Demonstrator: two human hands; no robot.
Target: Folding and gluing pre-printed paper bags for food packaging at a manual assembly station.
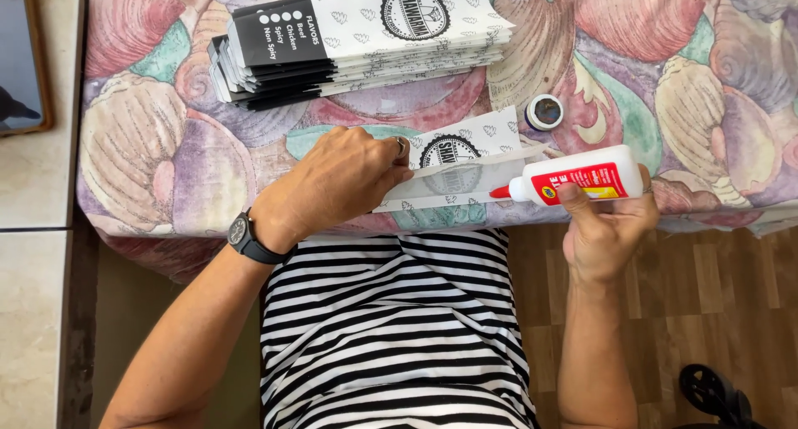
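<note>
Left hand (345, 179), fingers flat, pinning paper bag (465, 175) steady on tablecloth (150, 138). Right hand (605, 229), fingers wrapped around glue bottle (582, 182), nozzle laid at flap. Cap (544, 111), bag stack (357, 38) nearby.

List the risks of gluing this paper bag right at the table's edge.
1. The glue bottle lies tilted sideways in the right hand, its red nozzle at the folded flap of the paper bag; too hard a squeeze may flood the seam.
2. The bag sits at the edge of the patterned tablecloth, held only by the left hand; it may slip off.
3. Stray glue could stain the cloth.
</note>
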